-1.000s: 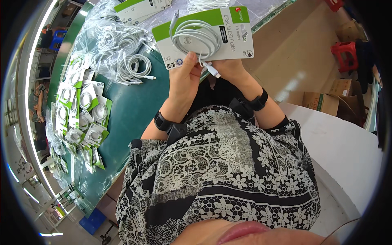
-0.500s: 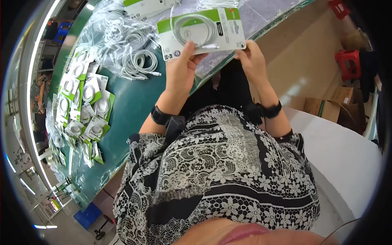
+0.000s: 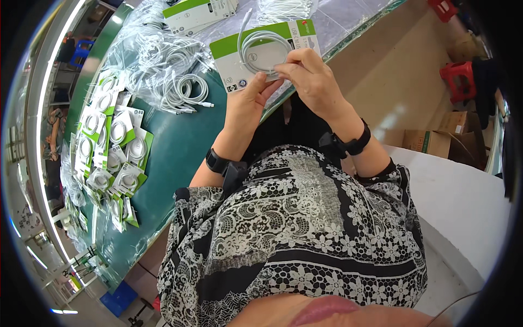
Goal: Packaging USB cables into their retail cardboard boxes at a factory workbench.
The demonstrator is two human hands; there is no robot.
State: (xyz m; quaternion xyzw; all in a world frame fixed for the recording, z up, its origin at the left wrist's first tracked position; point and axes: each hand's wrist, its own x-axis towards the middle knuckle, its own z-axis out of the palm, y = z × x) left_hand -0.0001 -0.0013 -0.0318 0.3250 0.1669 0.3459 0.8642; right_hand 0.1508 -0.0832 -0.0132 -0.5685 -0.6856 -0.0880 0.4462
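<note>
A green-and-white packaging card point(image 3: 231, 62) with a coiled white cable point(image 3: 271, 37) on its face is held up over the table's near edge. My left hand point(image 3: 248, 103) grips the card's lower edge, thumb on the front against the bottom of the coil and fingers behind. On the coil's lower right my right hand point(image 3: 312, 79) is closed in a pinch, its fingertips close to the left thumb. What exactly lies between those fingertips is too small to make out. One cable end sticks up past the card's top edge.
Coiled white cables in clear plastic point(image 3: 182, 90) lie left of the card. Several carded cables point(image 3: 117, 131) are heaped farther left on the green table point(image 3: 177, 141). More flat cards point(image 3: 199, 16) and a bundle of white ties point(image 3: 284, 10) lie behind. Red stools point(image 3: 457, 82) and cardboard boxes point(image 3: 427, 141) stand right.
My right hand has moved left from the card's lower right corner onto the coil's lower part. The card has tilted and dropped slightly; my left hand still holds it.
</note>
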